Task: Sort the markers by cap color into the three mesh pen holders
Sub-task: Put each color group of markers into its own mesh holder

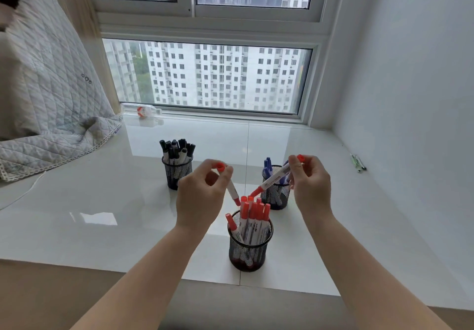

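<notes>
Each hand, left (198,194) and right (311,185), pinches a red marker (232,188) (275,177) cap-down over the red holder (250,247), evidently aiming both there, among matching caps.

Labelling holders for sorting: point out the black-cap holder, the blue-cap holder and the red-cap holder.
black-cap holder (176,176), head view, mesh wall.
blue-cap holder (275,196), head view, mesh wall.
red-cap holder (249,251), head view, mesh wall.

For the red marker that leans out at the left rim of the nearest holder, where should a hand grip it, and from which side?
Grip the leaning red marker by its red cap, coming from above and the left. Only the cap and upper barrel stand above the rim of the nearest holder, it tilts left, away from the upright red markers, so that side looks free. Both hands hold markers now.
</notes>
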